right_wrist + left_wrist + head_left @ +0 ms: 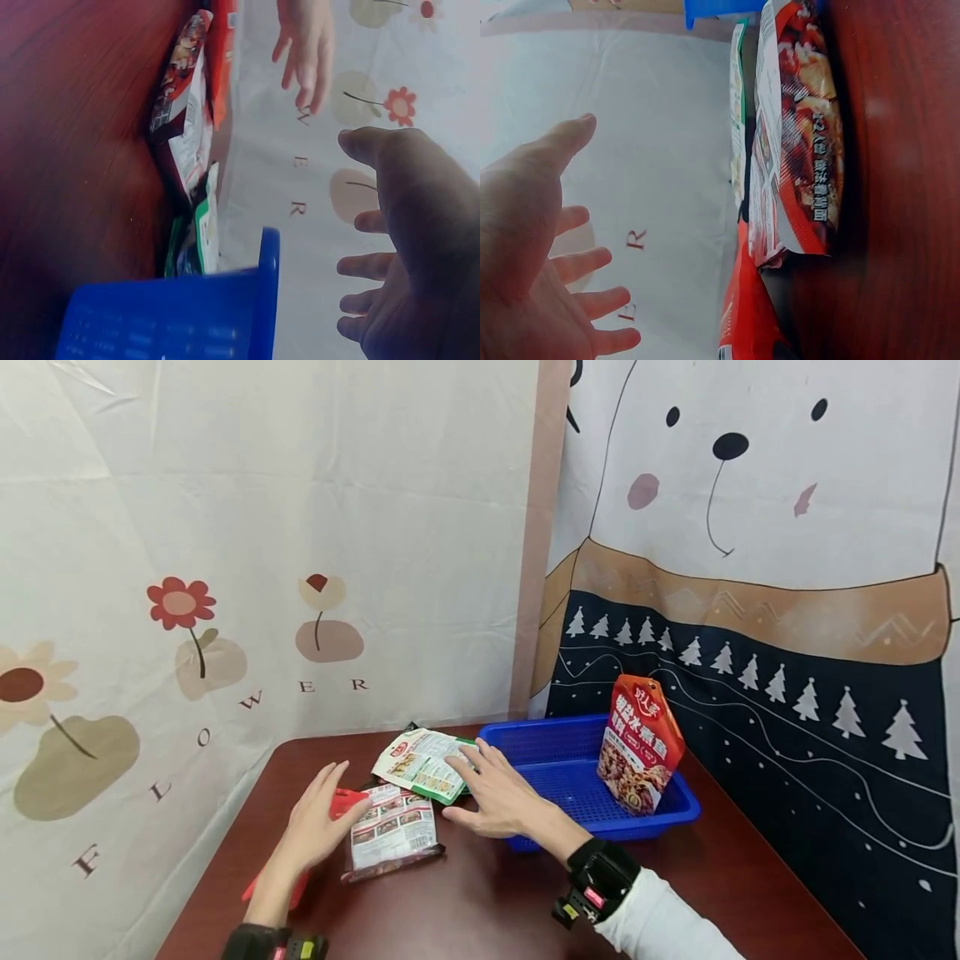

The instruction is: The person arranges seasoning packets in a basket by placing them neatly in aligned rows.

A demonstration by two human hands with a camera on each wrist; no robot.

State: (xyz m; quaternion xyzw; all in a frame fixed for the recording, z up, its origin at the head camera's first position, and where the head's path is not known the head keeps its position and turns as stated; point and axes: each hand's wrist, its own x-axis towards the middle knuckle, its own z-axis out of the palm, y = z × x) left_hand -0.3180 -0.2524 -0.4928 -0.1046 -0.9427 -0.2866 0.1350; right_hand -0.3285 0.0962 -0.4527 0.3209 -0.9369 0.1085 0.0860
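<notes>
Both hands hover over the table with spread fingers and hold nothing. My left hand [318, 820] hangs above a red packet [748, 307], which it partly hides in the head view. Beside that packet lies a food pouch with a white printed back [396, 828], its photo-printed bottom [810, 127] facing the left wrist camera. My right hand [497, 793] is over the near left corner of the blue basket [555, 777], close to a green-and-white packet [423, 764]. A red food pouch [641, 743] stands upright, slightly leaning, inside the basket.
The brown table [480, 910] runs up to a white curtain [262, 485] with flower prints at the back and left. A bear-print curtain [750, 552] hangs along the right side, behind the basket.
</notes>
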